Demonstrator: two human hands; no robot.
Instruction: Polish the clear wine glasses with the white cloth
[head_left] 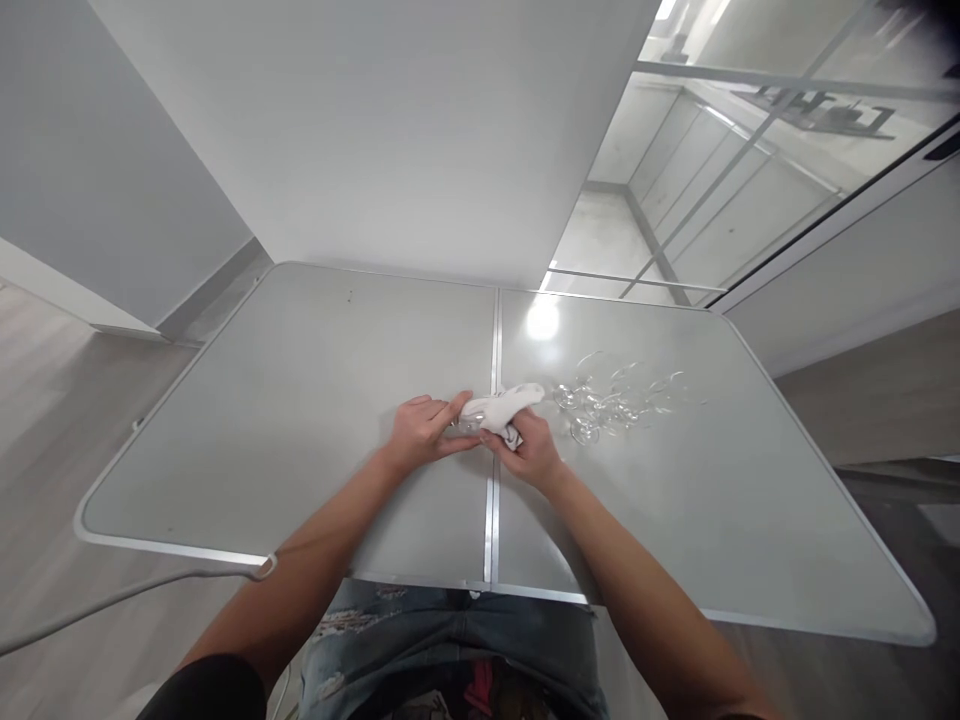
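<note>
My left hand (424, 428) is closed on a clear, shiny glass-like piece (469, 424), its thumb on top and fingers below. Its exact kind is hard to make out. A crumpled white cloth (517, 402) is gripped in my right hand (531, 452) and wraps over the right end of the clear piece. Both hands meet above the table's middle seam. Just right of them lies a cluster of clear, transparent pieces (611, 408), with round rims and thin curved outlines; single items in it are hard to separate.
The grey folding table (300, 400) has a pale metal edge and a metal seam (491, 520) across its middle. A white panel (390, 140) stands along the far edge. Glazed panes (675, 180) rise at the back right. A grey cable (135, 595) runs at the lower left.
</note>
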